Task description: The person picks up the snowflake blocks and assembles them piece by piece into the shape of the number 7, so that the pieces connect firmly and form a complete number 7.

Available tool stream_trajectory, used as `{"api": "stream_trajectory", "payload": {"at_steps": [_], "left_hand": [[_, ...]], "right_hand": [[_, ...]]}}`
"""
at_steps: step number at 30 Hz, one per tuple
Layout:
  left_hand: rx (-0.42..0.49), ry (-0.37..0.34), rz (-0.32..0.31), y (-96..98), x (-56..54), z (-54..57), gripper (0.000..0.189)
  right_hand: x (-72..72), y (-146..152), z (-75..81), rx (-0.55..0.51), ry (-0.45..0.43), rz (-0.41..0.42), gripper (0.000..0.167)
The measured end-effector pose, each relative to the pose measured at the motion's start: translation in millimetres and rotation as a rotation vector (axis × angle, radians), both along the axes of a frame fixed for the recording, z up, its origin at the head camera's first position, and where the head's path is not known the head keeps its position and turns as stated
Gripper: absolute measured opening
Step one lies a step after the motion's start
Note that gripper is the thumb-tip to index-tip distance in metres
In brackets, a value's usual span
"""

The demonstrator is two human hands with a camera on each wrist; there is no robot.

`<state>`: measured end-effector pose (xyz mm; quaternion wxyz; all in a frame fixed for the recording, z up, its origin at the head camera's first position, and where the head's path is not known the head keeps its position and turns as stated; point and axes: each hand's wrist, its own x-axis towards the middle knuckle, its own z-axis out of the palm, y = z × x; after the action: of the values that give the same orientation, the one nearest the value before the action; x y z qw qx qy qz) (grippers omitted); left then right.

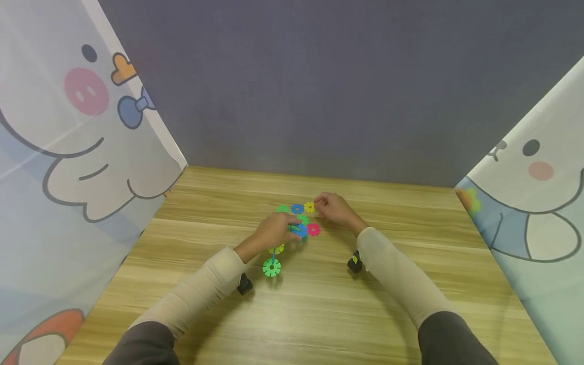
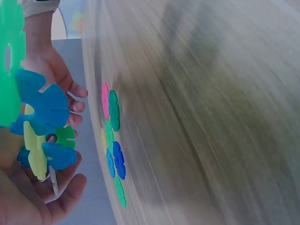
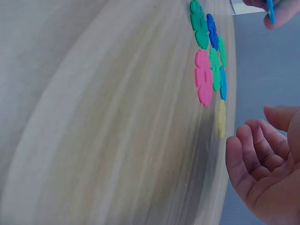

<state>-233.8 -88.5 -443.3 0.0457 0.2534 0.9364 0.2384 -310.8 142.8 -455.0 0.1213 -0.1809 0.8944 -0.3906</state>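
Observation:
My left hand (image 1: pixel 272 230) grips a chain of notched plastic flower discs slotted together. In the left wrist view the chain shows a large green disc (image 2: pixel 10 93), a blue disc (image 2: pixel 52 110), a yellow disc (image 2: pixel 35 157), another blue disc (image 2: pixel 63 157) and a small green disc (image 2: pixel 65 137). The fingers partly hide its far end. My right hand (image 1: pixel 336 209) hovers beside a loose yellow disc (image 1: pixel 309 207), fingers loosely bent with nothing between them. Below that hand's fingertips, a pink disc (image 1: pixel 313 229) lies flat on the table.
Several more loose discs lie grouped by the hands, among them a blue disc (image 1: pixel 297 208) and a green disc (image 1: pixel 283 209). They rest on a wood-grain table (image 1: pixel 319 304). A grey panel (image 1: pixel 310 91) stands behind, with cartoon-printed sheets (image 1: pixel 41 203) at both sides.

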Motion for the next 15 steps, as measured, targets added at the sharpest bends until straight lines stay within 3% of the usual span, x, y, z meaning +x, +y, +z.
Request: {"api": "stream_trajectory", "payload": {"at_steps": [9, 15], "left_hand": [[0.007, -0.022, -0.002, 0.4, -0.2, 0.1, 0.047], [0.008, -0.036, 0.015, 0.9, 0.2, 1.2, 0.048]], "right_hand": [[-9.7, -10.9, -8.8, 0.058, -0.061, -0.071, 0.037], [-16.5, -14.5, -16.8, 0.138, -0.015, -0.127, 0.039]]}}
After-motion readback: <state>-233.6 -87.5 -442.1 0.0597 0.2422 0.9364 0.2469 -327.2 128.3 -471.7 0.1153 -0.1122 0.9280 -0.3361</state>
